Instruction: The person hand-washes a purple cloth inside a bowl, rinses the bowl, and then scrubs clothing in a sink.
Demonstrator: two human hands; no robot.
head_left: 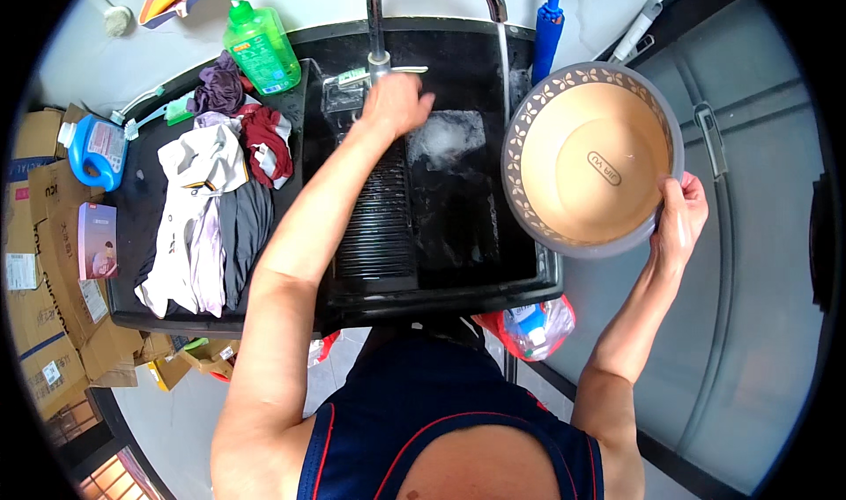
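1. The right hand (684,214) is clamping the cream basin (573,130) at its lower-right rim, thumb inside.
2. The basin is hanging at the sink's (441,299) right edge.
3. The left hand (397,103) is reaching the faucet (376,29); I cannot tell whether it is gripping.
4. The basin is seeming light, stiff, perhaps slippery; its rim is offering the surest hold.

The left hand (395,105) hides the foot of the faucet (376,24), cropped at the top edge.
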